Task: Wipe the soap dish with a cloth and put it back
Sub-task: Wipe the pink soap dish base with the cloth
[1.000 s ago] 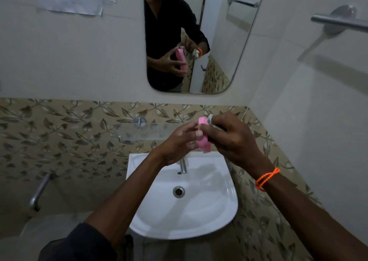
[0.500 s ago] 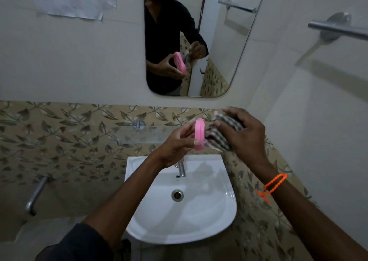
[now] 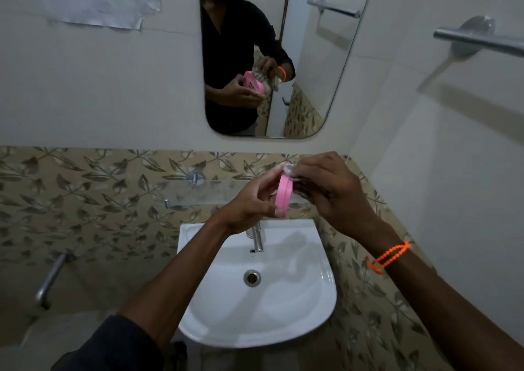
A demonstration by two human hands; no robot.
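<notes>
Soap dish point(image 3: 283, 196): on edge, pinched in my left grip point(image 3: 249, 203). Cloth point(image 3: 292, 172): my right grip point(image 3: 331, 192), bunching it, has climbed to the top rim; wiping continues.

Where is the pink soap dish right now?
In the head view, the pink soap dish is held on edge in the left hand, above the white sink, with the right hand pressing the cloth against it.
</notes>
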